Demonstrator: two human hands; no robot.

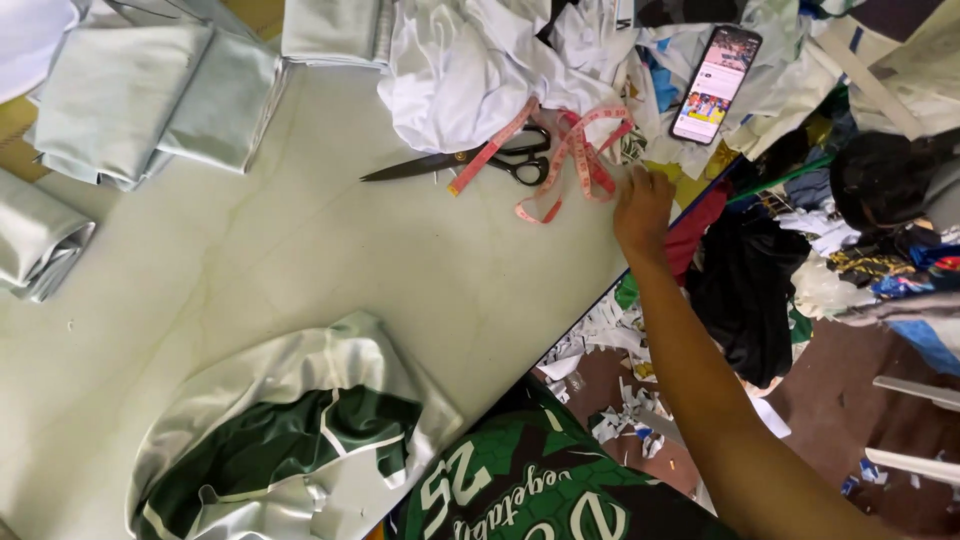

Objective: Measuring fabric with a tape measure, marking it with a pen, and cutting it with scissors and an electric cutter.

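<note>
My right hand (641, 207) reaches out over the edge of the pale green table (330, 260), fingers curled, right beside a pink measuring tape (578, 160) that lies in loops. Black-handled scissors (470, 160) rest under the tape, blades pointing left. I cannot tell whether my fingertips pinch the tape or only touch the table next to it. A white and green garment (280, 440) lies bunched at the near edge of the table. My left hand is out of view.
Folded pale fabric pieces (150, 90) sit at the far left. A heap of white cloth (470, 60) and a lit phone (716, 84) lie at the back. Scraps and dark clothing (745, 290) cover the floor to the right.
</note>
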